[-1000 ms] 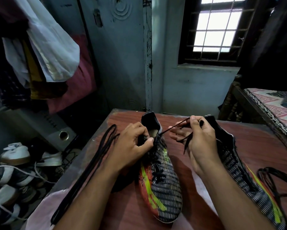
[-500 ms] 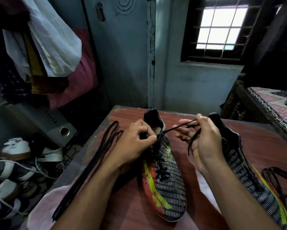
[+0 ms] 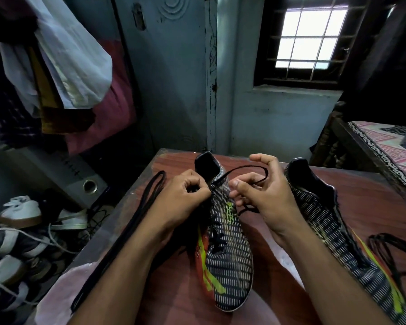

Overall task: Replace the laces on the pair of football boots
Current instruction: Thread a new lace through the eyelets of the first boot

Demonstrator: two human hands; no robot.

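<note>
A black-and-white patterned football boot (image 3: 227, 261) with yellow and orange marks lies on the brown table (image 3: 178, 285), heel away from me, black lace through its eyelets. My left hand (image 3: 185, 195) grips the boot's collar and lace at the top eyelets. My right hand (image 3: 263, 195) holds the free end of that black lace (image 3: 246, 168), which arcs in a loop from the top eyelet over my fingers. The second boot (image 3: 338, 233) lies to the right. A long spare black lace (image 3: 129, 233) stretches along the table's left edge.
Another bundle of black lace (image 3: 399, 252) lies at the table's right side. Shoes (image 3: 18, 212) and a speaker (image 3: 89, 186) crowd the floor to the left. Clothes (image 3: 63, 66) hang above them. A bed (image 3: 389, 148) stands at the right, a window (image 3: 310, 36) behind.
My right hand has come closer to the boot and turned, so the taut lace now curves in a loop over its fingers. My left hand stays at the top eyelets.
</note>
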